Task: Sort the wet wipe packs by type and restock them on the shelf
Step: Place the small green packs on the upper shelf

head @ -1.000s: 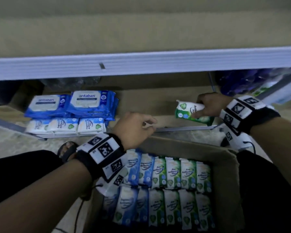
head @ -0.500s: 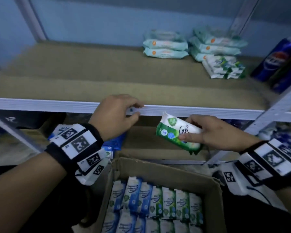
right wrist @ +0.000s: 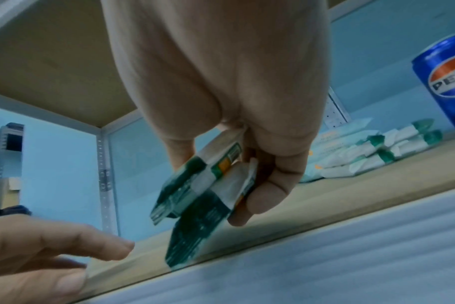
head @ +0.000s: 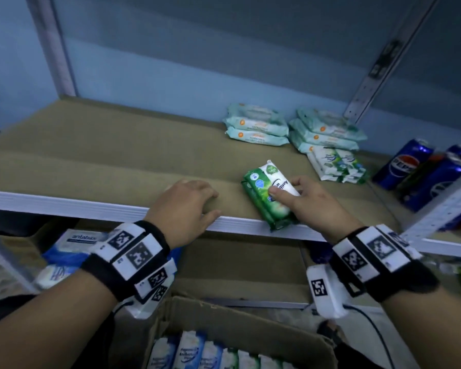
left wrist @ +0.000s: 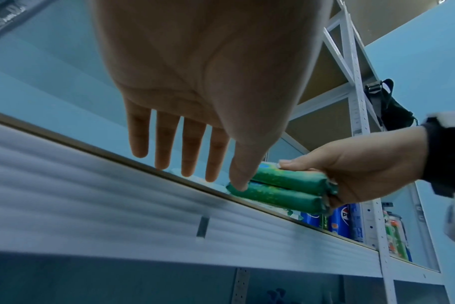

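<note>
At the shelf's front edge (head: 64,205), the right hand (head: 314,201) grips two stacked green wet wipe packs (head: 266,194), long axis pointing back toward the matching green-and-white pile (head: 336,163) at the right rear. Left hand (head: 186,206) rests slack-fingered on the edge alongside.

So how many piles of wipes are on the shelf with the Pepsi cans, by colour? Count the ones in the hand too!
Pale teal piles: 2, the left pile and the right pile
Small green-and-white pile: 1
Dark green pile, two packs held by the right hand: 1
Total: 4 piles
</note>
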`<state>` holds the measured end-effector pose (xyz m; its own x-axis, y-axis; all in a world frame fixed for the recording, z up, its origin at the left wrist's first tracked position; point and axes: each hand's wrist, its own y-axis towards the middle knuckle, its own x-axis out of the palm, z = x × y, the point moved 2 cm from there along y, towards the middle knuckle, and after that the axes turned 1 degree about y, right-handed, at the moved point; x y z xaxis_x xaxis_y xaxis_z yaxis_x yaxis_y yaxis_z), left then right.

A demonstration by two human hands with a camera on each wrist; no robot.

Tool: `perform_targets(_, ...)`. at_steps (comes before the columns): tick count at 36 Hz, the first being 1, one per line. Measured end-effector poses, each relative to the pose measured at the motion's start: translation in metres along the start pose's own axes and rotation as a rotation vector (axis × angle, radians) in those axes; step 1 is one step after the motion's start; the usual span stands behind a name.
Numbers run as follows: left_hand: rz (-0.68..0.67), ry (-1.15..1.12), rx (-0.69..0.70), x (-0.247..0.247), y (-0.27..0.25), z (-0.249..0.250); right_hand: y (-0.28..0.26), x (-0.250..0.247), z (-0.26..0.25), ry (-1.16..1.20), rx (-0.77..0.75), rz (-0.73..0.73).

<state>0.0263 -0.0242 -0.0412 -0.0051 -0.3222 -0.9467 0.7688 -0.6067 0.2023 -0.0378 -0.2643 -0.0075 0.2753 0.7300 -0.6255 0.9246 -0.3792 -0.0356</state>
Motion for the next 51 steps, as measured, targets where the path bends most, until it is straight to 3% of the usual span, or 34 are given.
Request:
perform_targets(8, -0.085, 0.084, -0.006, 0.007, 0.004, 0.002, 0.019, 0.003, 0.001, -0.413, -0.02, 0.045)
perform_targets(12, -0.105, 0.096, -0.02, 0.005, 0.006, 0.005, 0.011, 0.003, -0.002, -0.408, -0.051, 0.07)
perform_targets(23, -0.135, 0.075, -0.021, -0.005, 0.009, 0.006, -0.002, -0.004, -0.002, -0.67, -0.152, 0.035)
perform_targets(31, -0.143, 0.074, -0.011, -0.006, 0.008, 0.005, -0.002, -0.022, 0.005, -0.917, -0.173, 0.289)
perform_targets(42, -0.148, 0.042, -0.005, -0.009, 0.011, 0.0, 0.013, -0.014, 0.0, -0.558, 0.086, 0.198)
perform_targets(51, -0.157, 0.045, -0.021, -0.009, 0.015, 0.003, 0.029, 0.0, -0.014, -0.558, 0.166, 0.14)
